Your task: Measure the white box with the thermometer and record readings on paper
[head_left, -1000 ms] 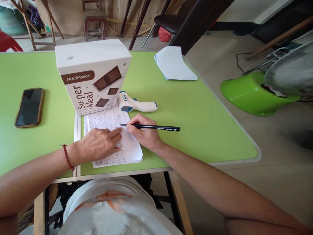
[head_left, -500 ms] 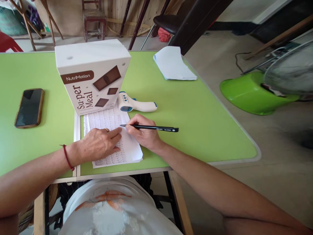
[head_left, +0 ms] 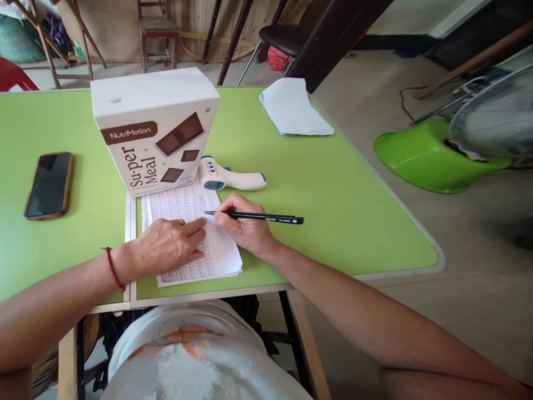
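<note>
The right hand (head_left: 245, 225) is near the middle of the frame and grips a black pen (head_left: 277, 218) between thumb and fingers. The pen lies almost flat — its tip points left, over the paper (head_left: 225, 253), and its back end sticks out to the right. It is too small to tell if the tip touches the paper.

The left hand (head_left: 169, 247) grasps nothing. It lies palm down on the paper, left of the pen tip, with its fingers a little bent and pointing right. It has a ring (head_left: 180, 221) on one finger and a red string (head_left: 114, 269) around the wrist.

The paper is on the green counter (head_left: 341, 211), just below the middle of the frame. Rows of small writing fill its left part, and the right part looks white.

A white box (head_left: 154, 133) stands upright at the top of the paper. It says "NutriMotion" and "Su-per Meal". A white and blue thermometer (head_left: 235, 179) lies just beside the box, on its right. A phone (head_left: 49, 185) lies at the left of the frame — its screen is dark. Some folded sheets (head_left: 295, 108) lie near the counter's far edge, right of the top middle.
</note>
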